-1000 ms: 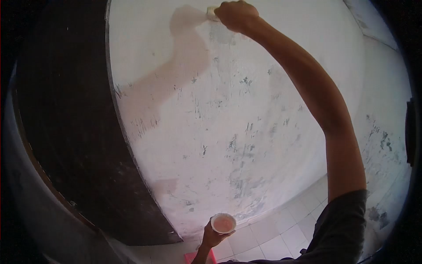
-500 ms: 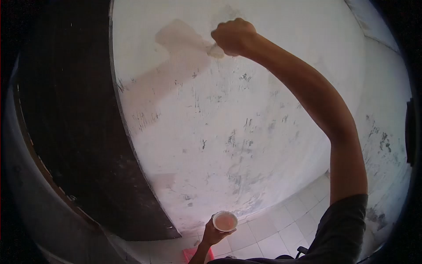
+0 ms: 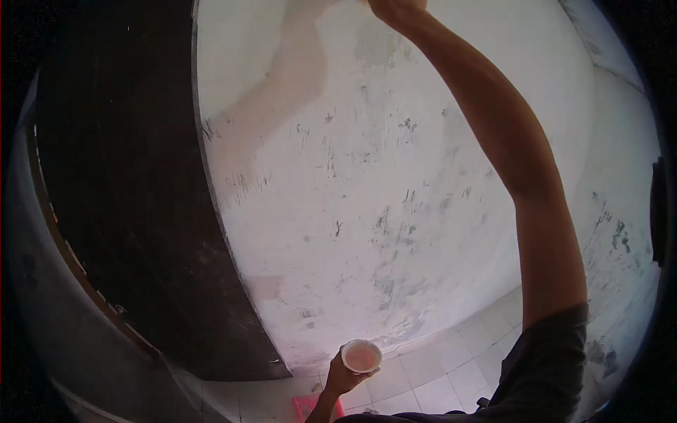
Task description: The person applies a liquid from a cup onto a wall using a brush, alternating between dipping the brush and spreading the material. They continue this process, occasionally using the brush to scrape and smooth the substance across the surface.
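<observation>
My right hand (image 3: 395, 7) is raised to the very top edge of the view, against a white scuffed wall (image 3: 395, 211). Only its lower part shows. The fist looks closed, and the pale brush it gripped in the earlier frames is cut off by the edge. A damp pinkish streak (image 3: 282, 84) runs down and to the left from the hand across the wall. Low in the view, my left hand (image 3: 340, 379) holds a small white cup (image 3: 361, 356) of pinkish liquid upright above the floor.
A dark door or panel (image 3: 127, 211) borders the wall on the left. White floor tiles (image 3: 437, 381) lie below the wall. A pink object (image 3: 317, 407) sits on the floor under my left wrist. A second scuffed wall (image 3: 620, 240) meets this one at the right.
My right hand dipped down the wall half a second ago, then rose to the top edge, taking the brush out of sight. The left hand and cup stayed put.
</observation>
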